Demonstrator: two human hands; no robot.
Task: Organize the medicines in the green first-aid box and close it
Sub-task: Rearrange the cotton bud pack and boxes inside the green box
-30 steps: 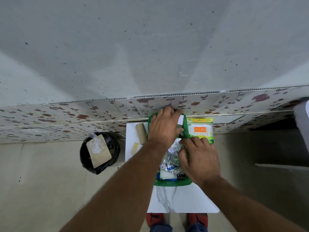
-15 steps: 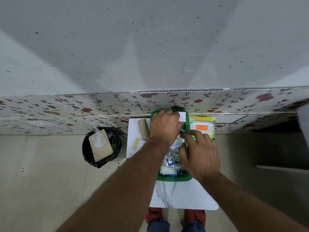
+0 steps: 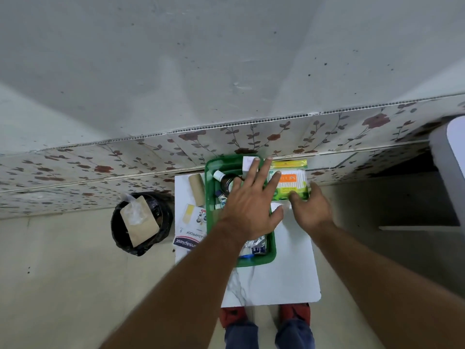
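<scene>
The green first-aid box (image 3: 210,197) lies open on the small white table (image 3: 289,273). Inside it are a brown bottle with a white cap (image 3: 222,178), a small white carton (image 3: 248,162) at the far end and foil blister strips (image 3: 256,241) at the near end. My left hand (image 3: 251,202) is spread flat above the box, holding nothing, with its fingertips reaching the box's right rim. A green and yellow pack of cotton swabs (image 3: 292,183) lies just right of the box. My right hand (image 3: 310,210) grips that pack at its near right corner.
A brown bandage roll (image 3: 196,188) and a plaster box (image 3: 191,230) lie on the table left of the green box. On the floor to the left stands a black bin (image 3: 141,222). The floral wall panel (image 3: 327,132) runs behind the table, and white furniture (image 3: 450,172) stands at the right.
My left hand has lifted off the far end of the box and spread open, uncovering the bottle. My right hand left the blister strips and moved right to the cotton swab pack.
</scene>
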